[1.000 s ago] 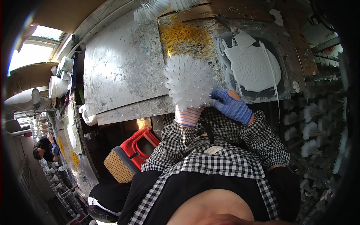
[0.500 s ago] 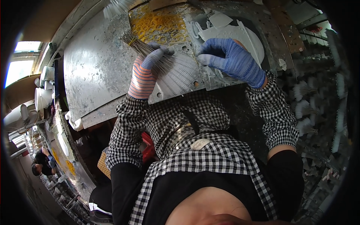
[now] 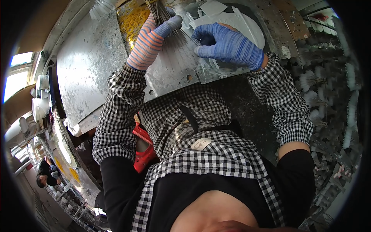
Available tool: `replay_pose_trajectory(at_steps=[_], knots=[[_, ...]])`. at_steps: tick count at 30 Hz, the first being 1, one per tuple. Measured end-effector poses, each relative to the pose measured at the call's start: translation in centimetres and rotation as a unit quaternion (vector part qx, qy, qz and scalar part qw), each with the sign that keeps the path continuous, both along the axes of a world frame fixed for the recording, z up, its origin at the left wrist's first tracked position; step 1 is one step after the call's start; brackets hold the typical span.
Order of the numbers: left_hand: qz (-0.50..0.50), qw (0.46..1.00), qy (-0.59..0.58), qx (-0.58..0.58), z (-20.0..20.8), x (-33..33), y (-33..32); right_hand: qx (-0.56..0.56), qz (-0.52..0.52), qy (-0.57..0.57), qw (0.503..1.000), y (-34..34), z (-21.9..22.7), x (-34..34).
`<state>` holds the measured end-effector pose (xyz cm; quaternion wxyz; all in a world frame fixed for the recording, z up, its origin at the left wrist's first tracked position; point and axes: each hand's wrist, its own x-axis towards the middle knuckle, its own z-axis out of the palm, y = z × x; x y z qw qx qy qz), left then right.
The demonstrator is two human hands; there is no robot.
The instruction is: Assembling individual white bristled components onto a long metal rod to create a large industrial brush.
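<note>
Left hand [image 3: 152, 36] reaching up over the metal table [image 3: 92, 65], fingers curled shut around a bundle of bristles [image 3: 162, 15] — right hand [image 3: 228, 44] bent, half-closed, fingertips pressing white bristle pieces [image 3: 232, 23] alongside.

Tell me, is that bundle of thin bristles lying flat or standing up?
Lying flat: the bristle bundle is spread on the metal table, pressed under the left hand.

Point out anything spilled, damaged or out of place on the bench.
Yellow rings lie scattered loose on the metal bench above the left hand. White scraps lie past the right hand. Nothing looks broken.
</note>
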<state>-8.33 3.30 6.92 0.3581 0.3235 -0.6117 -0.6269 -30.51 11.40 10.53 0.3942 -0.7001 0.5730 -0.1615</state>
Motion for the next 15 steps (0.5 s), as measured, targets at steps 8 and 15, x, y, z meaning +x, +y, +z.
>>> replay_pose_trajectory(at_steps=[8,15], knots=[[-0.006,0.994,0.077,-0.074,2.3,-5.3,0.6,-0.047,-0.049,0.051,0.996,-0.5,-2.4,-1.2],[-0.071,0.988,0.086,-0.110,0.9,-5.3,-1.8,-0.033,-0.046,-0.128,0.990,-0.9,-1.2,-4.0]])
